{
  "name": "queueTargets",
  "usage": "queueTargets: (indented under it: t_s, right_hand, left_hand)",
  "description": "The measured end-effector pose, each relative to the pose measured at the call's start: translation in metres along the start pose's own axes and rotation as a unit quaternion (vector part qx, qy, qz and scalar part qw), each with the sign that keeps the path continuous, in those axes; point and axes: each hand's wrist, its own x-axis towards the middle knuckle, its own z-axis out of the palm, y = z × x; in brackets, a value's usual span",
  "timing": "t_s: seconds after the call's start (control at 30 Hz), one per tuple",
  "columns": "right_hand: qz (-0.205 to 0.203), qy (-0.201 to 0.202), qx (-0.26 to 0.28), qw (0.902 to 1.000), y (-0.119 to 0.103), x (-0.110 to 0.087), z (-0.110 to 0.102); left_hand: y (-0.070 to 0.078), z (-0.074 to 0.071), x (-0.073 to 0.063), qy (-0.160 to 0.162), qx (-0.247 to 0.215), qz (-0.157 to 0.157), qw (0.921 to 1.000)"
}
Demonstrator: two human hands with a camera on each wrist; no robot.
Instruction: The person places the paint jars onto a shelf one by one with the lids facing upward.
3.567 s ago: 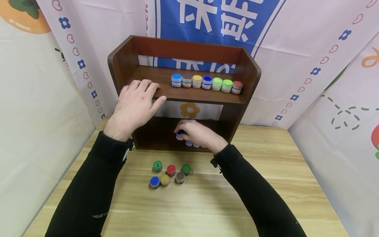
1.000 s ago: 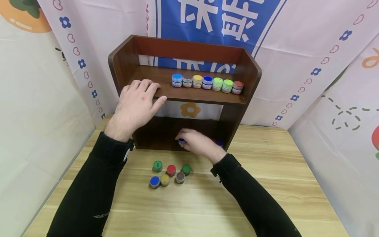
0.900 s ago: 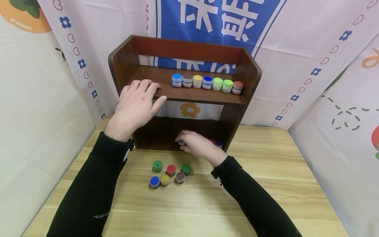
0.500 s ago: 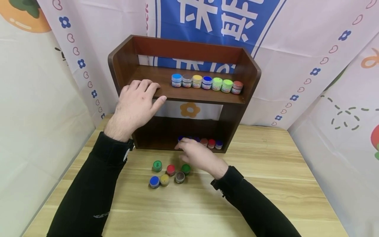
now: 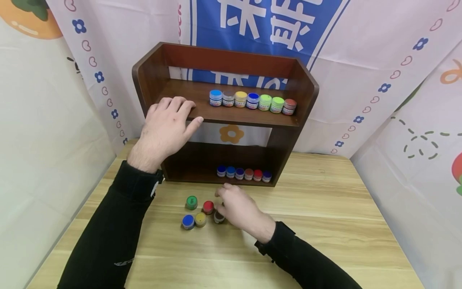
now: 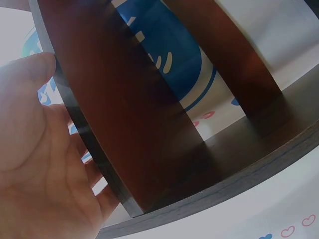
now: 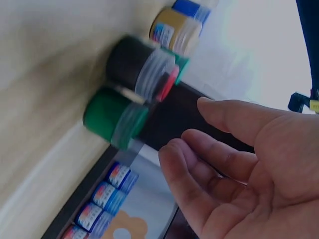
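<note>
My left hand (image 5: 169, 126) rests on the upper shelf's front edge at the left; in the left wrist view its fingers lie along the far side of the board (image 6: 109, 99). Above the tabletop, my right hand (image 5: 240, 208) hovers with loosely bent fingers, holding nothing. Nearest to it is a green paint jar (image 7: 109, 117), covered by the hand in the head view, and a dark-lidded paint jar (image 5: 218, 218). Close by stand a red-lidded jar (image 5: 208, 207), another green jar (image 5: 192, 202), a yellow jar (image 5: 200, 219) and a blue jar (image 5: 188, 221).
A dark brown two-tier shelf (image 5: 231, 118) stands at the table's back. Its upper board holds a row of several paint jars (image 5: 252, 101), its lower board another row (image 5: 240, 174). Printed cloth (image 5: 361, 80) hangs behind the wooden table (image 5: 325, 208).
My right hand set a blue-lidded jar at the left end of the lower row, let go, and came down toward the jars on the table. My left hand stays put.
</note>
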Motion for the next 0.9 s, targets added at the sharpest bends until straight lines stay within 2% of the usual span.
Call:
queueTargets:
  t_s: [0.23,0.6,0.9]
  right_hand:
    - [-0.01,-0.006,-0.033,0.9994,-0.006,-0.01,0.01]
    - [-0.026,-0.024,-0.065,0.9972,-0.007,-0.013,0.02]
    - [-0.075,-0.024,-0.071,0.9943,-0.003,-0.015,0.024]
  left_hand:
    - [0.0,0.0,0.0,-0.001,-0.001,0.0,1.0]
    - [0.001,0.001,0.0,-0.004,-0.001,-0.003,1.0]
    - [0.001,0.001,0.0,-0.006,-0.001,-0.005,1.0]
